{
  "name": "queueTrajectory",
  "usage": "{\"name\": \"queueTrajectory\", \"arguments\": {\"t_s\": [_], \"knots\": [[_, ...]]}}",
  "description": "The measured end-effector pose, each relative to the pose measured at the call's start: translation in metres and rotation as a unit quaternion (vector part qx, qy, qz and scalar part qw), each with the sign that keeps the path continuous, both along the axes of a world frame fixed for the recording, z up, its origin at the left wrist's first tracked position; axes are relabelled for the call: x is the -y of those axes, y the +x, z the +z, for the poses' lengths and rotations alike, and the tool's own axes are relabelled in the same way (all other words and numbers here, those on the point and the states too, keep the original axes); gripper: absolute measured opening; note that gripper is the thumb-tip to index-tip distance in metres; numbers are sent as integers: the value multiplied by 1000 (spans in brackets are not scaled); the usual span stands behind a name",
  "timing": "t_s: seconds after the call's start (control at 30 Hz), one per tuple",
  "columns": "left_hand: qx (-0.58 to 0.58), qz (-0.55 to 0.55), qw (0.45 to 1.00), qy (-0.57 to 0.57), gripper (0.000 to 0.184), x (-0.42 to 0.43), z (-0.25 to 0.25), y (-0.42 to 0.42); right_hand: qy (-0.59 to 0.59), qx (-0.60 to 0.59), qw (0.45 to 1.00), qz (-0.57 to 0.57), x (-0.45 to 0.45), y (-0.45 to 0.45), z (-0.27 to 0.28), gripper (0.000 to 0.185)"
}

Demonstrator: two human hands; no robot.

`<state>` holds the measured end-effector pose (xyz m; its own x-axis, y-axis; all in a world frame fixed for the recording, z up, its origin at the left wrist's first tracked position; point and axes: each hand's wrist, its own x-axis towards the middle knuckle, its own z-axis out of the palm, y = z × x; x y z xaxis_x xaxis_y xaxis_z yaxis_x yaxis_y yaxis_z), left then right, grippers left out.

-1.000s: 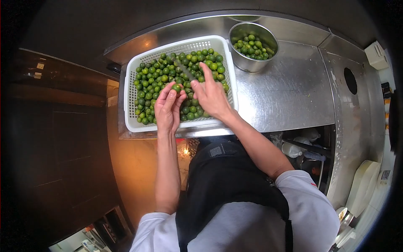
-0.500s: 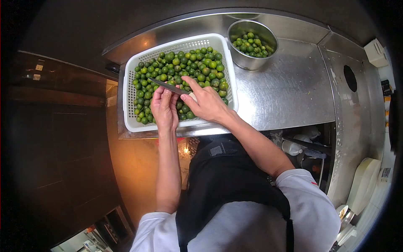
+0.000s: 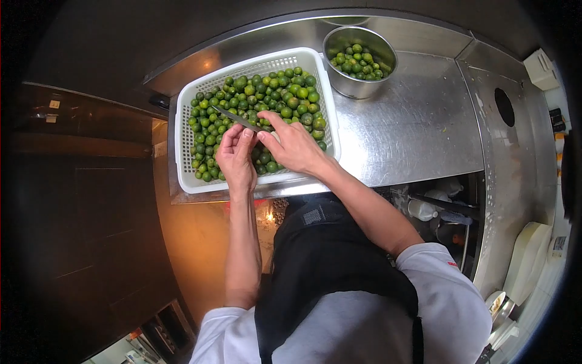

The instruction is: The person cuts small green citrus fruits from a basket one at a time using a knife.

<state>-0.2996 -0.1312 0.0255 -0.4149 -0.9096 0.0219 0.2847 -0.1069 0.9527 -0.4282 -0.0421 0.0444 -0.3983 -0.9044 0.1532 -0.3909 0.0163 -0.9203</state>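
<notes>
A white perforated basket [image 3: 331, 124], filled with small green limes [image 3: 267, 92], stands on the counter under both hands. My right hand [image 3: 295, 147] is closed around the handle of a knife [image 3: 235, 117], whose blade points up and left across the fruit. Just beneath the blade, my left hand [image 3: 237, 161] has its thumb and fingers drawn together. Whatever it grips is hidden by the fingers. The left thumb tip is close to the blade; whether they touch I cannot tell.
Right of the basket, a steel pot [image 3: 357, 90] holds more limes on the steel counter [image 3: 412, 136]. A round dark hole [image 3: 504, 107] is in the surface farther right. White bottles [image 3: 422, 210] sit on a shelf below the counter.
My left thumb has shifted up and right, nearer the right hand. The knife still crosses above the left fingers, with less of its blade showing. The whole view has shifted slightly.
</notes>
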Motion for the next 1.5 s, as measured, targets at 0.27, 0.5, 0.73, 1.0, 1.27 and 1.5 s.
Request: {"name": "queueTrajectory", "arguments": {"t_s": [0.27, 0.5, 0.73, 1.0, 1.27, 1.5], "knots": [[0, 42, 999, -21, 26, -5, 4, -3, -15, -11, 1000, -3, 1, 0, -10, 41], [7, 33, 999, -8, 25, -2, 2, -2, -4, 63, 998, 25, 5, -4, -7, 40], [23, 264, 955, -131, 27, 59, 20, 29, 42, 211, 976, -40, 0, -11, 2, 43], [87, -1, 935, -342, 34, 0, 153, -59, 80, 191, 973, -104, 1, -15, -6, 53], [455, -129, 794, -381, 21, 63, 49, -30, 53, 220, 965, -134, 1, -14, -9, 52], [359, -176, 877, -267, 26, 45, 11, -33, 54, 238, 960, -138, 0, -14, -1, 47]]}}
